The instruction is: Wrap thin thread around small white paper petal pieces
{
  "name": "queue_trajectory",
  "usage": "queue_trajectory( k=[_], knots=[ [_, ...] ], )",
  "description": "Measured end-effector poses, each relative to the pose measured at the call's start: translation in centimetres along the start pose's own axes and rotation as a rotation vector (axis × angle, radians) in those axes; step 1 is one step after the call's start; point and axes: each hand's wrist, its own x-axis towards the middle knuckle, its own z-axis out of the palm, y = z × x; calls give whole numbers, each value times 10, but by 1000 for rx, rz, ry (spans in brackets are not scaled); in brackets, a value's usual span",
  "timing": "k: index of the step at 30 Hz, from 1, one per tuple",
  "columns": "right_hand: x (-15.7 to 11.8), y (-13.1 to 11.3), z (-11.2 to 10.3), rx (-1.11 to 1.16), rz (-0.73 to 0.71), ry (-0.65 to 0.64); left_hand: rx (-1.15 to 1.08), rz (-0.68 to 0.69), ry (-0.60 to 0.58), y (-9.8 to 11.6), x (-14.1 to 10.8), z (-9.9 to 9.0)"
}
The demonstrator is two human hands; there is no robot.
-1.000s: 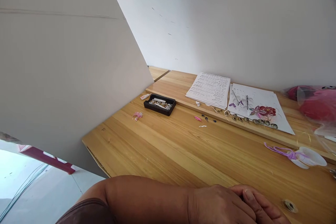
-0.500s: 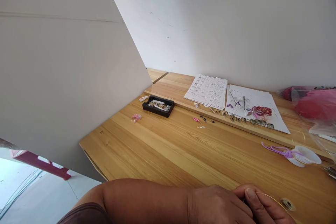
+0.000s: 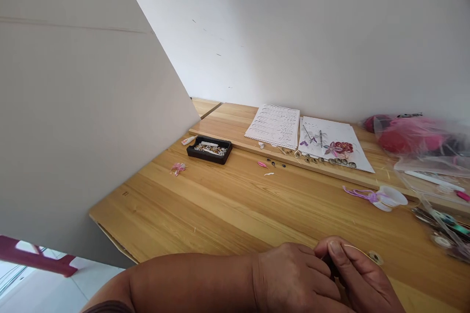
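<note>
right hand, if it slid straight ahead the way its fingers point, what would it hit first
The right hand points up and left across the wooden table. Beyond the left hand it touches, bare wood follows, then probably the small pink and white paper scraps, though depth is unclear.

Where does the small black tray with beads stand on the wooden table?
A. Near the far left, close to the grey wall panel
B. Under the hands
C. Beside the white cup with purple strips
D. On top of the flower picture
A: the black tray stands far left on the table, near the grey panel, far from the white cup.
</note>
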Motion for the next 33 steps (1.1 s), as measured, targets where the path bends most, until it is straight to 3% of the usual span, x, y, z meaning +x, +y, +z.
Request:
queue_trajectory(
  k=[5,9,21,24,29,33],
  knots=[
    [-1,-7,3,-52,-124,114,-40,-59,18,2,2,6],
    [-5,-11,7,-53,-165,179,-5,-94,99,4,-3,13],
    [-6,-6,7,-4,-227,116,22,-140,250,10,-5,19],
    [-6,-6,8,8,-254,106,3,-139,264,12,-4,15],
    [-8,-8,11,-31,-333,100,-52,-166,399,20,3,2],
    [-13,-9,15,-25,-368,113,-82,-168,399,24,5,-1]
  ],
)
